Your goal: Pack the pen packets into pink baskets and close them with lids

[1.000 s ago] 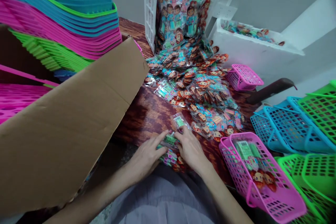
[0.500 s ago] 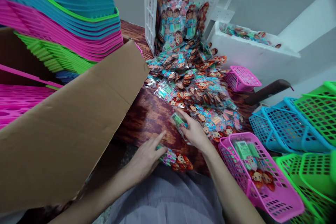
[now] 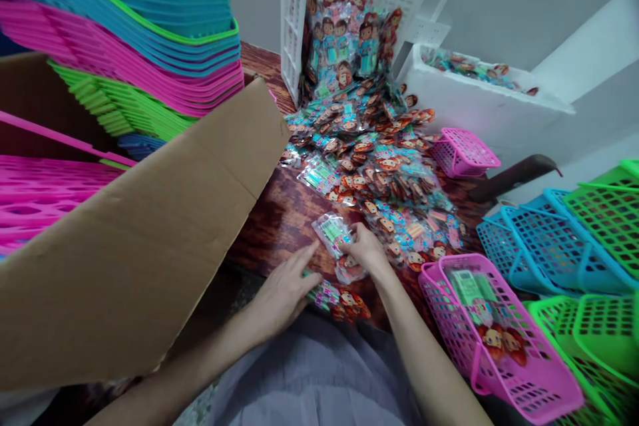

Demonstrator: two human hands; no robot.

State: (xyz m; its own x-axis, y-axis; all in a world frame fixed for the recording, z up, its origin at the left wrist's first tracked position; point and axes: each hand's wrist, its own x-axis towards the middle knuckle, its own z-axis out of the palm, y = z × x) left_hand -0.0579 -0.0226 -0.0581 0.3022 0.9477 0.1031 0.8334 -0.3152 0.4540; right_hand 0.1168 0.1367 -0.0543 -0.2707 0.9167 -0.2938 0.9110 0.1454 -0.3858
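My right hand (image 3: 368,251) is closed on the side of a clear packet (image 3: 330,231) with green sticks and a red-haired cartoon figure, just above the dark wood-patterned table (image 3: 274,213). To its left, my left hand (image 3: 287,287) has its fingers stretched out and its thumb apart. Near that thumb, several similar packets (image 3: 342,299) lie overlapping at the table's front edge, partly covered by the hand. Beyond both hands spreads a large heap of packets (image 3: 369,140), with cartoon figures in red or dark hair.
A cardboard box (image 3: 200,186) with stacked coloured baskets (image 3: 150,60) stands at left. The heap spills from a tipped white crate (image 3: 292,33). On the right are a pink basket (image 3: 474,353) holding packets, blue baskets (image 3: 544,239), green baskets (image 3: 599,326) and a white foam box (image 3: 464,93).
My right hand has brought the packet slightly left and nearer to me, and more of it shows. My left hand stays almost in place beside the front packets.
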